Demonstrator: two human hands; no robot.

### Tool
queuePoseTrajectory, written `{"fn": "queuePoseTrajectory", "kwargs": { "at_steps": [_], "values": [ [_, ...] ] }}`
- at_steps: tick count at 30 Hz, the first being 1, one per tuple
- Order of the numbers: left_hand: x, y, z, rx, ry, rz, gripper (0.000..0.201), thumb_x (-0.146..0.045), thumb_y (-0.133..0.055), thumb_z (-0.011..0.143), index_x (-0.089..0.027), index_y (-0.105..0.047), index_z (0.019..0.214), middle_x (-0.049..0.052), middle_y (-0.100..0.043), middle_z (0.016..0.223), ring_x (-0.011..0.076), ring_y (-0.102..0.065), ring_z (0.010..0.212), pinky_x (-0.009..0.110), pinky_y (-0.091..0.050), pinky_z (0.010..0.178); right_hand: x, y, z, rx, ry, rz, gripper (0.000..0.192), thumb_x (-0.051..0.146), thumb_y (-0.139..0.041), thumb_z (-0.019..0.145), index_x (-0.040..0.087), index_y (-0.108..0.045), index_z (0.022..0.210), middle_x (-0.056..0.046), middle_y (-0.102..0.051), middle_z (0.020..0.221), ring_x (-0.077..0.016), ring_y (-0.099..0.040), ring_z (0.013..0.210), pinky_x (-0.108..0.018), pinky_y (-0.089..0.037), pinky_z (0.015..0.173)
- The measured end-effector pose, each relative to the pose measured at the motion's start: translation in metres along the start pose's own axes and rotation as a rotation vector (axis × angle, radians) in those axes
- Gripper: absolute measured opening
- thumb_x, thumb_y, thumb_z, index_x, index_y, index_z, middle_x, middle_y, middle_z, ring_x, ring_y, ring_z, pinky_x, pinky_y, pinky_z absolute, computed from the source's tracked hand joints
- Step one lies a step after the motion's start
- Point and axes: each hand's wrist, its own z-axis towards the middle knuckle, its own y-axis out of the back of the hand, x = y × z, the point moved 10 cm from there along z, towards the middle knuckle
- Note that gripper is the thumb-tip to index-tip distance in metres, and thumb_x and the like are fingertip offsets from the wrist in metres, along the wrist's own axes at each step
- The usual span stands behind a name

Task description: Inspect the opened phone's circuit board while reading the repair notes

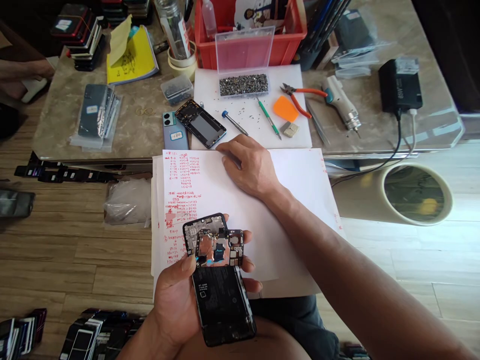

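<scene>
My left hand (180, 285) is wrapped around an opened phone (221, 305) over the paper, its black battery side facing up. Across the phone's upper part lies a loose circuit board (219, 247) with copper-coloured patches, turned slightly against the frame; my thumb presses its left edge. My right hand (251, 162) rests at the table's edge, fingers bent, a gap showing between thumb and forefinger. Its fingertips are close to a black phone mid-frame (204, 125); whether they touch it I cannot tell. Beside that frame lies a blue-grey back cover (175, 135) with a label.
Handwritten paper sheets (300, 200) cover my lap. On the white mat (303, 135) are a screw box (243, 85), a blue-topped screwdriver (234, 122), a green tool (269, 119) and pliers (300, 97). An electric screwdriver (342, 104) and black adapter (399, 85) stand right.
</scene>
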Motion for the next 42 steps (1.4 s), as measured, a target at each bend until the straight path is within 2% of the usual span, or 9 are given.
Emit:
{"fn": "queuePoseTrajectory", "kwargs": {
  "at_steps": [27,35,38,42],
  "values": [
    [0.001,0.002,0.001,-0.023,0.013,0.002,0.060,-0.048,-0.072,0.097,-0.015,-0.070,0.147,0.015,-0.081,0.127,0.0292,-0.078,0.119,0.041,-0.057,0.110,0.000,0.000,0.000,-0.002,-0.002,0.007,0.036,0.018,-0.051,0.100,0.019,-0.080,0.120,-0.010,-0.075,0.107,-0.0271,-0.069,0.100,-0.043,-0.056,0.091],
    [0.001,0.004,0.000,-0.061,0.009,-0.004,0.081,-0.046,-0.075,0.094,-0.019,-0.050,0.166,0.013,-0.081,0.122,0.0297,-0.079,0.114,0.039,-0.059,0.101,0.000,0.000,0.000,0.010,-0.025,-0.003,0.035,0.018,-0.051,0.099,0.021,-0.080,0.120,-0.010,-0.076,0.108,-0.0278,-0.069,0.102,-0.044,-0.056,0.092],
    [0.002,0.007,0.003,-0.075,-0.001,0.013,0.077,-0.047,-0.075,0.093,-0.020,-0.055,0.162,0.013,-0.081,0.121,0.0296,-0.078,0.113,0.040,-0.058,0.103,0.000,0.001,0.000,0.014,-0.024,0.004,0.035,0.019,-0.052,0.099,0.021,-0.080,0.119,-0.010,-0.076,0.109,-0.0284,-0.070,0.102,-0.044,-0.057,0.092],
    [0.013,0.007,0.009,-0.052,0.018,0.031,0.070,-0.053,-0.073,0.091,-0.013,-0.068,0.149,0.015,-0.081,0.121,0.0309,-0.077,0.113,0.043,-0.055,0.105,0.000,0.005,-0.001,0.010,-0.017,0.006,0.032,0.021,-0.054,0.099,0.022,-0.080,0.117,-0.010,-0.078,0.109,-0.0302,-0.072,0.102,-0.047,-0.059,0.092]
  ]
}}
